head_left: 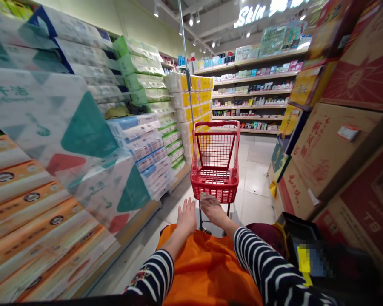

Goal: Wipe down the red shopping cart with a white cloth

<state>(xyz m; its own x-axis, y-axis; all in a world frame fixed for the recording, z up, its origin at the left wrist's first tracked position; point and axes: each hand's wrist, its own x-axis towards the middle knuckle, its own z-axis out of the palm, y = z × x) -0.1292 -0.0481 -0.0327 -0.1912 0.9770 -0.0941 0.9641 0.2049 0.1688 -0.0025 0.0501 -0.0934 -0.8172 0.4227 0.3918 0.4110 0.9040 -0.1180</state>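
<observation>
My left hand (187, 216) is held out over the orange apron (207, 263), its fingers stretched and slightly apart, with nothing in it. Beside it, my right hand (213, 211) reaches toward the left and is closed on a crumpled greyish cloth (208, 198), which bunches out beyond the fingers. Just past both hands stands a red shopping cart (215, 187) with a mesh basket. The cloth overlaps the cart's lower front edge in view; whether they touch I cannot tell.
Stacked tissue packs (98, 187) line the left side. Cardboard cartons (335, 144) are piled on the right, with a dark bin-like object (301, 229) low in front. Pale floor tiles (253, 182) run between them toward product shelves (252, 91). A thin metal pole (185, 55) rises behind the cart.
</observation>
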